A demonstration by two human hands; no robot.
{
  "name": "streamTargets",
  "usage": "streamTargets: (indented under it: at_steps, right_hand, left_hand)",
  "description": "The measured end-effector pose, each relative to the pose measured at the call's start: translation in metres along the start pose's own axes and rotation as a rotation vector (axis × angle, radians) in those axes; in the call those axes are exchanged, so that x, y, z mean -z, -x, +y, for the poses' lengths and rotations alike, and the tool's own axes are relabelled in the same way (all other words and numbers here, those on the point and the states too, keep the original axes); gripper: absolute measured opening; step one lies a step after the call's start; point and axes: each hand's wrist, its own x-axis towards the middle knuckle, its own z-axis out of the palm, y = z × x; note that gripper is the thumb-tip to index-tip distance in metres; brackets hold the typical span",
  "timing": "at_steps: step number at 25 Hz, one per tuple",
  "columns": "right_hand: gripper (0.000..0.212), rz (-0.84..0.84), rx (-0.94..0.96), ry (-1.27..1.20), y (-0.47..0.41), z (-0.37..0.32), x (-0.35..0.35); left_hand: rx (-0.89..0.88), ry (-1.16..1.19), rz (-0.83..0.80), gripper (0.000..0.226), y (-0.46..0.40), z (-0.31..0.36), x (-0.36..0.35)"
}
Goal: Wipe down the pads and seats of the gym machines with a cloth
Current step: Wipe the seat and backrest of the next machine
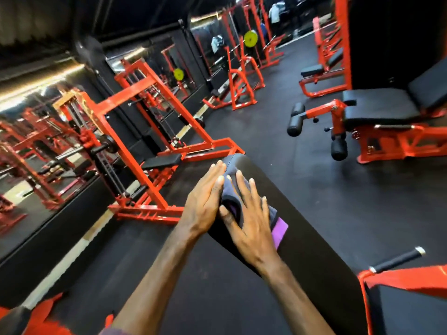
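Wiping: a long black pad (302,228) is being rubbed down with a dark cloth (232,189) near the pad's far, rounded end.
Cloth: it is bunched on top of the pad, and a purple edge (279,229) is left showing toward the near side.
Left hand (205,201): it is laid with straight fingers against the pad's left edge, touching the cloth; nothing is gripped.
Right hand (249,223): it is spread flat over the cloth, fingers splayed, and the cloth is pressed down rather than clutched.
Progress: the far end is judged to be the part in hand, while the long stretch of pad nearer the camera is likely yet to be covered.
Risk, cloth: because it is only pinned by flat palms, it could be slid off the curved left edge of the pad and dropped to the floor (314,189).
Risk, coverage: with the cloth bunched, strips of the pad could be missed.
Risk, footing: beside the pad on the right, a red frame (399,278) with a jutting handle (396,259) could be knocked.
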Motion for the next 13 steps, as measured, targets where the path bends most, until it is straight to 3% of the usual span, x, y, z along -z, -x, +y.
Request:
streamTargets:
  at_steps: [3,8,13]
  right_hand:
    - [0.071,0.049,0.137,0.058,0.045,0.013,-0.007]
    - [0.061,0.044,-0.183,-0.130,-0.018,-0.002,-0.001]
    - [0.064,0.066,-0.027,-0.120,0.025,0.027,-0.001]
  left_hand:
    - [-0.039,-0.030,0.014,0.053,0.003,0.000,-0.002]
    - [-0.075,-0.084,-0.036,0.049,0.000,0.001,0.002]
    - [-0.022,-0.059,-0.095,0.047,-0.008,0.007,0.007]
